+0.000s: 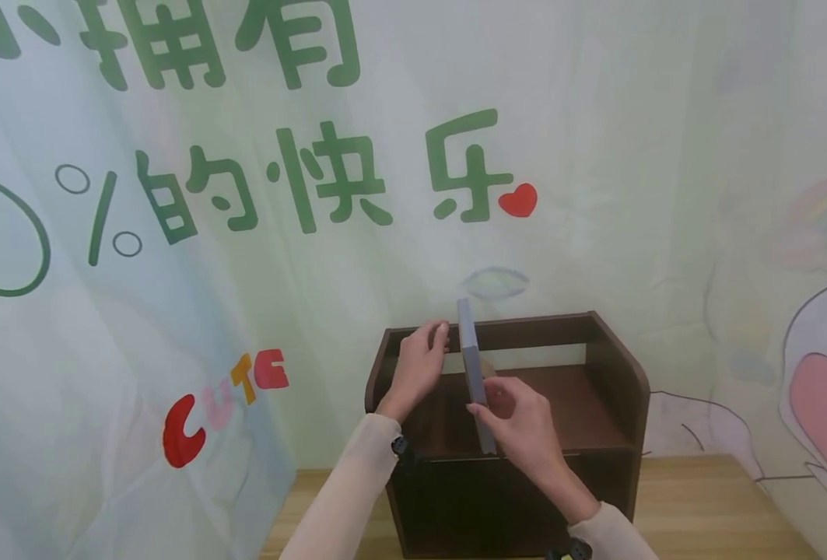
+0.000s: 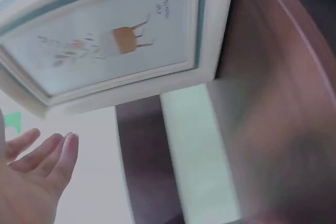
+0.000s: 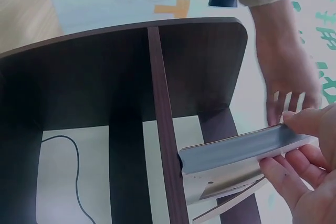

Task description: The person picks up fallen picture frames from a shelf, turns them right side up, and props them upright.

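A picture frame point(image 1: 474, 373) stands upright over the dark brown shelf unit point(image 1: 612, 404), its pale grey-blue side edge facing me in the head view. My right hand point(image 1: 525, 420) pinches that edge between thumb and fingers. In the left wrist view the glazed front of the picture frame point(image 2: 110, 45) shows a drawing of a plant in an orange pot. An angled leg point(image 3: 231, 201) sticks out behind it in the right wrist view. To the left of the frame, my left hand point(image 1: 418, 365) reaches over the unit; its fingers are loosely bent, apart from the frame and hold nothing.
The unit's top has raised side walls and a back rail point(image 1: 532, 333). It stands on a wooden surface point(image 1: 714, 498) against a printed curtain point(image 1: 623, 155) with green characters. A thin dark cable point(image 3: 77, 166) hangs behind the unit.
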Available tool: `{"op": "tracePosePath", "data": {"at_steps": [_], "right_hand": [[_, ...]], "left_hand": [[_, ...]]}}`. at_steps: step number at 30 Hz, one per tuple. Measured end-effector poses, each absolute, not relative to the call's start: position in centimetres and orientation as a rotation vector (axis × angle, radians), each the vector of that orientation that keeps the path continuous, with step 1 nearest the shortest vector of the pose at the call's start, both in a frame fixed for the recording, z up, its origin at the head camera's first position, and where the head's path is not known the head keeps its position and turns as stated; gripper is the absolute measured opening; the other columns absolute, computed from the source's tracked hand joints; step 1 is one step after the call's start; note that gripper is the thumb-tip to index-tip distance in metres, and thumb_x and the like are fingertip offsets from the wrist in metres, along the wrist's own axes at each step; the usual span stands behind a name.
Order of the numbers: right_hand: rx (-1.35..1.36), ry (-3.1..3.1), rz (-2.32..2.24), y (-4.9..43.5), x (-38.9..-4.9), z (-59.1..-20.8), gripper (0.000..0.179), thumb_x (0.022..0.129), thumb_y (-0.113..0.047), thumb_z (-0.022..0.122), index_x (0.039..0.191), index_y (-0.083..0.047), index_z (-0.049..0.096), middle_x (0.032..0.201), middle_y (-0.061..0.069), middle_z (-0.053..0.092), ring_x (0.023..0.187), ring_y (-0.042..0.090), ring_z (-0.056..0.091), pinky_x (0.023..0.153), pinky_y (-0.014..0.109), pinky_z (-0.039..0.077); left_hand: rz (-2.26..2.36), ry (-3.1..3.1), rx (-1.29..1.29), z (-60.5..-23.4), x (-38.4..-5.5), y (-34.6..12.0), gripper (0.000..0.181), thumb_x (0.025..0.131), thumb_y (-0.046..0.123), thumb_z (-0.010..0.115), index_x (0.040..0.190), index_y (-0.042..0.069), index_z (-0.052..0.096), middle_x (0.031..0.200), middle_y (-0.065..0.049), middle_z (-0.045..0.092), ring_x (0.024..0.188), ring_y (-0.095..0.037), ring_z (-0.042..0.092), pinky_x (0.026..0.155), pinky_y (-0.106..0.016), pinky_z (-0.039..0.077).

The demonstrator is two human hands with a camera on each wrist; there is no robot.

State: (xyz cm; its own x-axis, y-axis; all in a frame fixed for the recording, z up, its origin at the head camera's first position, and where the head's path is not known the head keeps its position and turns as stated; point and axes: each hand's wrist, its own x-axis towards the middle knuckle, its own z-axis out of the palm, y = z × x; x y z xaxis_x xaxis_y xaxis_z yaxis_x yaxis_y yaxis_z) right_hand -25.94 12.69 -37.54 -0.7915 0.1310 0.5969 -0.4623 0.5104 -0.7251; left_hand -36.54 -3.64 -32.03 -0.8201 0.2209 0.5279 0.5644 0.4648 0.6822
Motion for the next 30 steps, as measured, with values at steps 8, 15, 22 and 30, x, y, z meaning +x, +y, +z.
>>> {"op": "tracePosePath", "data": {"at_steps": [8,15,22,30], "right_hand": [[0.284,-2.139,1.286,12.9,-26.0,-37.6,0.033,0.085,-0.017,0.089,0.114,-0.01,0.076,0.101,0.005,0.076,0.091,0.019,0.075,0.078,0.038,0.065],[0.326,-2.108,1.265,13.0,-26.1,-38.1,0.031,0.086,-0.018,0.088,0.114,-0.011,0.076,0.101,0.003,0.077,0.09,0.017,0.076,0.078,0.035,0.065],[0.351,-2.063,1.278,13.1,-26.3,-38.5,0.03,0.086,-0.016,0.088,0.113,-0.011,0.076,0.101,0.003,0.077,0.091,0.019,0.077,0.079,0.038,0.066],[0.386,-2.084,1.144,14.8,-26.4,-38.3,0.02,0.095,-0.022,0.079,0.112,-0.012,0.077,0.102,0.0,0.079,0.09,0.015,0.075,0.08,0.03,0.063]], "left_hand": [[-0.789,-2.302,-0.954,-29.1,-34.1,-4.9,0.049,0.113,0.038,0.044,0.147,0.004,0.057,0.146,-0.015,0.063,0.139,-0.031,0.059,0.117,-0.05,0.049],[-0.193,-2.25,-1.221,-27.7,-32.2,-5.2,0.065,0.108,0.041,0.056,0.157,0.001,0.045,0.164,-0.016,0.048,0.157,-0.031,0.041,0.128,-0.045,0.034],[-0.066,-2.267,-1.303,-27.1,-32.1,-5.0,0.06,0.112,0.036,0.046,0.158,-0.002,0.041,0.166,-0.016,0.043,0.159,-0.029,0.037,0.132,-0.04,0.026],[-0.054,-2.279,-1.296,-27.1,-32.3,-4.9,0.059,0.112,0.034,0.049,0.158,-0.001,0.042,0.166,-0.017,0.044,0.157,-0.029,0.04,0.131,-0.041,0.029]]}}
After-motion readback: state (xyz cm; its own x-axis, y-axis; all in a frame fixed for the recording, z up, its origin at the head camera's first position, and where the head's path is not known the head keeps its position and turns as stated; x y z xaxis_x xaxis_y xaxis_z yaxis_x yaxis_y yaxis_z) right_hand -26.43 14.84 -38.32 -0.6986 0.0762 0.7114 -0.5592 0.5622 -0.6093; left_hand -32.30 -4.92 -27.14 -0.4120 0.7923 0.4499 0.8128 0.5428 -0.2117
